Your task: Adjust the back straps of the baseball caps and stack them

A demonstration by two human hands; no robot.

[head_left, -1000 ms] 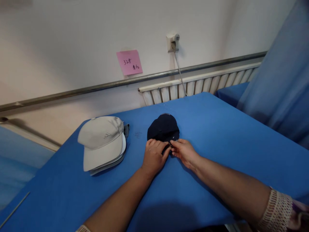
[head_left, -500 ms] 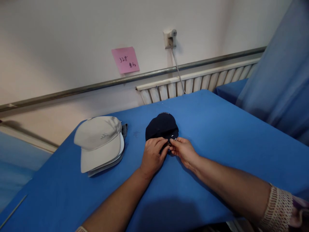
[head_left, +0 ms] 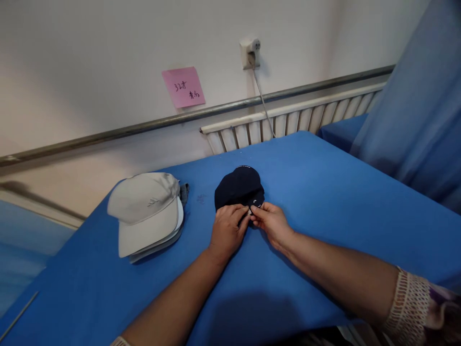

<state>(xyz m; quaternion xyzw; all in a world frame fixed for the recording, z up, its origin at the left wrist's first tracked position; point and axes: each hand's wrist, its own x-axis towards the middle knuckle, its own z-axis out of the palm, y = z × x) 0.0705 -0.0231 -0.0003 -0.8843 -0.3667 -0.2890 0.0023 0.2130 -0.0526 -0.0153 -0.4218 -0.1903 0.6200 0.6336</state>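
A dark navy cap lies on the blue-covered table, its near edge between my hands. My left hand is closed on that edge, thumb and fingers pinched together. From the other side my right hand pinches the same edge close to small white marks on the cap. The fingertips of both hands nearly meet, and they hide the exact part of the cap they grip. To the left sits a stack of caps, with a light grey cap on top and darker brims under it.
The blue table cover reaches to a white radiator by the wall. A metal rail, a pink note and a socket with a plugged-in cord are on the wall. Blue curtains hang at right.
Everything has shifted slightly left in view as the camera moved. Both hands stay on the navy cap's near edge; a small light spot now shows between the fingertips.
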